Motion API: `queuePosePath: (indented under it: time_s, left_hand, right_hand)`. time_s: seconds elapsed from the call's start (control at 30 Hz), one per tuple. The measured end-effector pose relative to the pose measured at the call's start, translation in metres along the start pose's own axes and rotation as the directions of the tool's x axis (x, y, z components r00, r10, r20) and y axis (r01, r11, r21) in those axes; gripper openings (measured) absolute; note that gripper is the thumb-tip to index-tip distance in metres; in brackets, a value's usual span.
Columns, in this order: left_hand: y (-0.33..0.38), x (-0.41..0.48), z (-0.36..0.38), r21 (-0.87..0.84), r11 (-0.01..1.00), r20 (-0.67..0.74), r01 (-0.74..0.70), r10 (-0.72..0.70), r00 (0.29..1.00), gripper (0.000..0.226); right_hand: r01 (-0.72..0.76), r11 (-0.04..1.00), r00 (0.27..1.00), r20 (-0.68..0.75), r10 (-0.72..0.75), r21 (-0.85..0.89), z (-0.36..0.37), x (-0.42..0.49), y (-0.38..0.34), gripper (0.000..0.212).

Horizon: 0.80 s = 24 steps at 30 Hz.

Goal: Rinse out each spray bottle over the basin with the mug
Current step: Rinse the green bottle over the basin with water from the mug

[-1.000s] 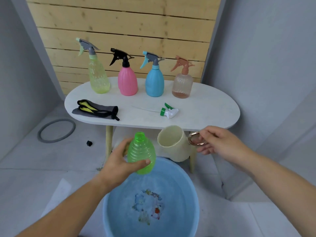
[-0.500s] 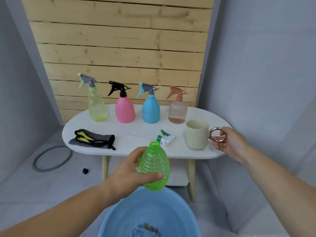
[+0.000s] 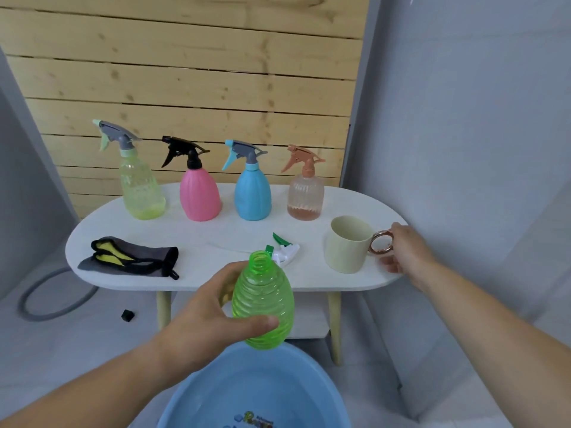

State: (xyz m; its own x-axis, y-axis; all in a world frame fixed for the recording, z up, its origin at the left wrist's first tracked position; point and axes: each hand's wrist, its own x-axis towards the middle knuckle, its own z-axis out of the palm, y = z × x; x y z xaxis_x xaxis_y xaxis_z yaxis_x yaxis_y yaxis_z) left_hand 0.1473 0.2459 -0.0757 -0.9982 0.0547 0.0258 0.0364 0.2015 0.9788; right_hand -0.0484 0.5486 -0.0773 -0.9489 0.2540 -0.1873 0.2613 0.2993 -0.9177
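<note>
Green bottle [image 3: 263,299] in left hand's [image 3: 202,318] grip over basin [image 3: 222,387]; right hand [image 3: 408,251] at mug [image 3: 346,250], hold unclear; sprayer [image 3: 285,251] between.

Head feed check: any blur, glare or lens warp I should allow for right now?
Head view: light is soft and even, with no glare and only faint shadows. Head view: wide-angle warp slants the wall edge. Head view: right hand by the mug is slightly smeared, green bottle sharper, basin cut off at the bottom.
</note>
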Motion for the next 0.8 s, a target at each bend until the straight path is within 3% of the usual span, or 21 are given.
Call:
queuePosePath:
  time_s: [0.07,0.13,0.2,0.27,0.37,0.47,0.63,0.8]
  left_hand:
    - [-0.001,-0.001,-0.002,0.026,1.0,0.0,0.006,-0.006,1.0,0.063]
    - [-0.002,-0.002,-0.003,0.051,0.999,0.0,0.011,-0.011,1.0,0.064]
    - [-0.002,-0.003,-0.005,0.053,0.998,-0.006,0.017,-0.017,1.0,0.063]
    - [-0.001,-0.005,-0.007,0.046,0.999,-0.017,0.023,-0.022,1.0,0.062]
    - [-0.003,-0.006,-0.01,0.046,0.998,-0.028,0.032,-0.03,0.999,0.062]
    - [-0.005,-0.01,-0.014,0.045,0.998,-0.027,0.05,-0.049,0.998,0.063]
    - [-0.011,-0.016,-0.023,0.043,0.997,-0.044,0.059,-0.057,0.997,0.064]
    - [-0.016,-0.015,-0.03,0.049,0.997,-0.065,0.054,-0.051,0.997,0.065]
  right_hand:
    - [0.136,0.973,0.977,-0.139,-0.163,-0.188,-0.003,-0.005,-0.008,0.036]
    - [0.286,0.901,0.905,-0.216,-0.366,-0.325,-0.005,-0.021,-0.023,0.03]
    - [0.447,0.816,0.823,-0.19,-0.536,-0.367,0.002,-0.044,-0.042,0.026]
    - [0.552,0.763,0.789,-0.084,-0.608,-0.335,0.019,-0.071,-0.062,0.022]
    - [0.58,0.736,0.814,0.213,-0.54,-0.349,0.052,-0.097,-0.076,0.019]
    - [0.497,0.795,0.828,0.465,-0.314,-0.349,0.089,-0.102,-0.065,0.016]
    - [0.478,0.637,0.848,0.507,-0.154,-0.605,0.137,-0.084,-0.041,0.057]
    - [0.449,0.596,0.868,0.483,-0.114,-0.666,0.157,-0.078,-0.036,0.051]
